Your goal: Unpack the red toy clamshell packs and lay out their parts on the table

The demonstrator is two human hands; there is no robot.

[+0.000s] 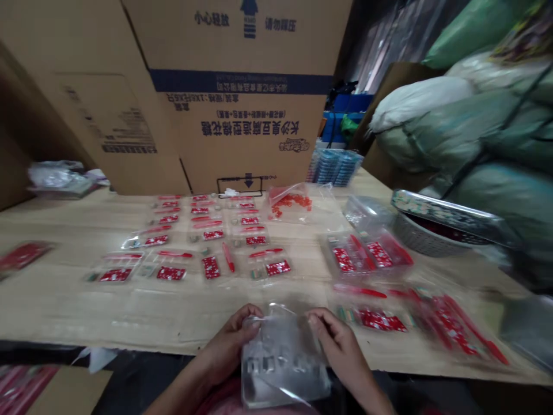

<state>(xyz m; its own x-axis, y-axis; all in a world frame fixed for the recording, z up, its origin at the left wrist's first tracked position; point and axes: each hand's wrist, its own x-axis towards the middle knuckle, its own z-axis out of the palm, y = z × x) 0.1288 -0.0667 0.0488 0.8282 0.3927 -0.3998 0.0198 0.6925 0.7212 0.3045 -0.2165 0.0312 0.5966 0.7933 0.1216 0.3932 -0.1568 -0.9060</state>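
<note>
Head view: left hand (231, 340) and right hand (339, 346) pinch the loose film (276, 314) along the top of a clear plastic blister pack (285, 363), held over the bench's (173, 323) near edge; grip well clear of the cavities.

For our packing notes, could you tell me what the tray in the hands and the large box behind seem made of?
The tray seems thin, glossy clear plastic, moulded into pockets. The box seems matte brown cardboard, with folded flaps.

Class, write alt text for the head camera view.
The left hand and right hand hold a clear plastic tray at the edge of a table. Rows of clear packets with red contents lie beyond, before cardboard cartons; stuffed sacks rise at right.
</note>
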